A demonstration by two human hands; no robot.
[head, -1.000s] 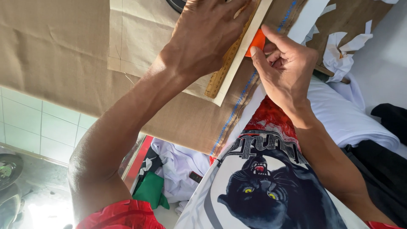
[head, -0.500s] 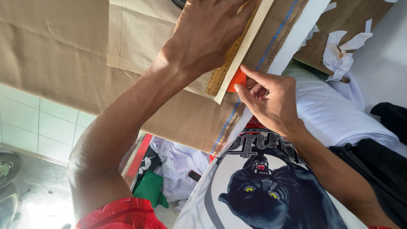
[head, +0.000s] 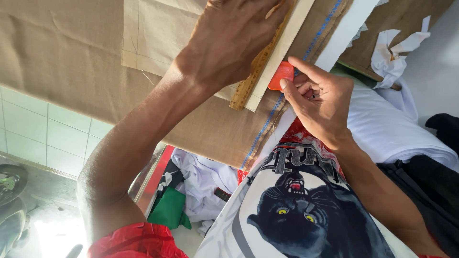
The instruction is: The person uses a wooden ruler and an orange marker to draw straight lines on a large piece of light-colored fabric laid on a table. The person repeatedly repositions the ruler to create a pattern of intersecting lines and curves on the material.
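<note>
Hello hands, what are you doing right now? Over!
Left hand pressing wooden ruler flat on brown fabric. Right hand pinching orange chalk at the ruler's lower end. Nothing in the way. Over.

Matt woven brown cloth (head: 71, 62), a worn wooden ruler (head: 253, 76), smooth orange chalk (head: 280, 76).

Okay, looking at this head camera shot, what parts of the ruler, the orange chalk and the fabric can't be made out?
- Wooden ruler: far end covered by the left hand and cut off by the top edge.
- Orange tailor's chalk: part hidden by the right hand fingertips.
- Any chalk mark on the brown fabric: too faint.
- Ruler markings: too small.
</note>
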